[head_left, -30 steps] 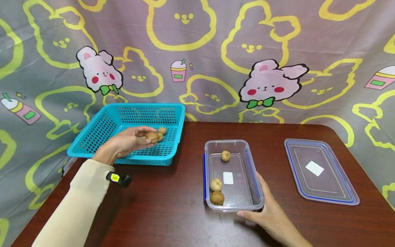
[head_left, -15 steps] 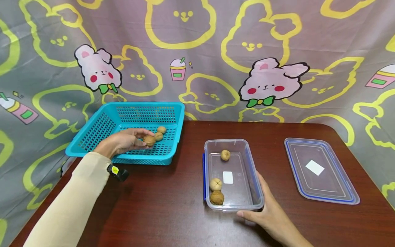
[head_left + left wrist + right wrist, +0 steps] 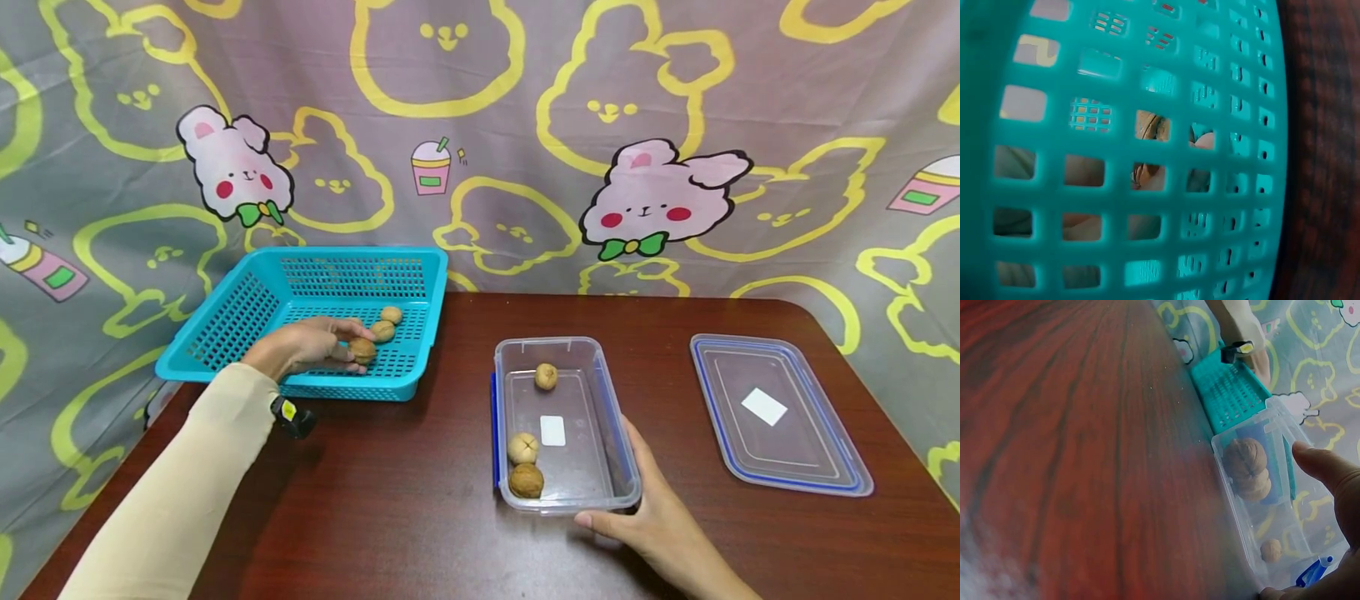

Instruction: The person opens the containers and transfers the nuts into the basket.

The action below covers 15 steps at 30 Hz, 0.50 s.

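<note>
1. Pinching a brown, ridged, round walnut, the left hand has its fingers narrow about it, low inside a turquoise, rectangular, perforated plastic basket; I cannot tell whether the walnut rests on the floor.
2. Just beyond it in the basket lie two smaller, paler tan walnuts.
3. Well to the right, the right hand grips a clear, rectangular plastic container by its near right corner; three walnuts lie inside.
4. Farther right, a clear plastic lid with a blue seal lies on the dark red-brown wooden counter.
5. A likely fault: the round shell slipping from a fingertip pinch, or rolling into its neighbours if nudged.
6. Against the frame one second ago, the held walnut sits lower, nearer the basket's front, and covers less of its neighbour; the right hand's hold matches.
</note>
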Each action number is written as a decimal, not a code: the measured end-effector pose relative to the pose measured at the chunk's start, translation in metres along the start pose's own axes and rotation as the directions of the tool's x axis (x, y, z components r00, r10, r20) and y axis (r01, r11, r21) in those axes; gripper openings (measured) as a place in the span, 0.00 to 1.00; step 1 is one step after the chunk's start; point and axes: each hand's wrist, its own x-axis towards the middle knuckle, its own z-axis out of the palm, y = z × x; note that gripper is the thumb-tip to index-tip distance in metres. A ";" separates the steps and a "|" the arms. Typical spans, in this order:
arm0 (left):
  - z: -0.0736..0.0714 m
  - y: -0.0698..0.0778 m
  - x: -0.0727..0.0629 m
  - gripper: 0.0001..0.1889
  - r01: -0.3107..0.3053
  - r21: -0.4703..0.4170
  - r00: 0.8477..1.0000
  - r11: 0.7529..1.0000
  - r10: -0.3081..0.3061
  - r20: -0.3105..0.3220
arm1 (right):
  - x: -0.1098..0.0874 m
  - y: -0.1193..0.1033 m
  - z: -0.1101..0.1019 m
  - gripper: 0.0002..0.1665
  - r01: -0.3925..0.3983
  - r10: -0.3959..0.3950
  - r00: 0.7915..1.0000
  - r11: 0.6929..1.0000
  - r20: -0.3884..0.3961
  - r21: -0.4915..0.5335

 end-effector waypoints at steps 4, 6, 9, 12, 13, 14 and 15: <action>0.002 0.002 0.000 0.29 0.036 -0.009 0.999 0.999 -0.037 -0.012 | 0.000 0.000 0.000 0.76 0.008 -0.008 1.000 1.000 -0.006 -0.009; 0.002 0.002 0.000 0.29 0.052 -0.005 0.998 0.999 -0.052 -0.018 | 0.000 0.000 -0.001 0.76 0.006 -0.007 1.000 1.000 -0.009 -0.024; 0.003 0.002 0.000 0.29 0.061 0.011 0.998 0.998 -0.060 -0.021 | 0.000 0.000 -0.001 0.76 -0.002 0.002 1.000 0.999 -0.006 -0.043; 0.003 0.001 0.001 0.29 0.064 0.030 0.998 0.997 -0.063 -0.029 | 0.001 -0.001 -0.001 0.76 -0.009 0.009 1.000 0.999 0.000 -0.050; 0.003 0.001 0.001 0.29 0.062 0.039 0.998 0.997 -0.061 -0.031 | 0.001 -0.001 -0.001 0.76 -0.011 0.012 1.000 0.999 0.003 -0.037; 0.003 0.001 0.002 0.30 0.062 0.043 0.998 0.997 -0.060 -0.032 | 0.001 -0.001 -0.001 0.76 -0.013 0.013 1.000 0.999 0.005 -0.029; 0.004 0.001 0.002 0.30 0.060 0.045 0.998 0.997 -0.058 -0.034 | 0.001 -0.002 -0.001 0.76 -0.013 0.013 1.000 1.000 0.006 -0.021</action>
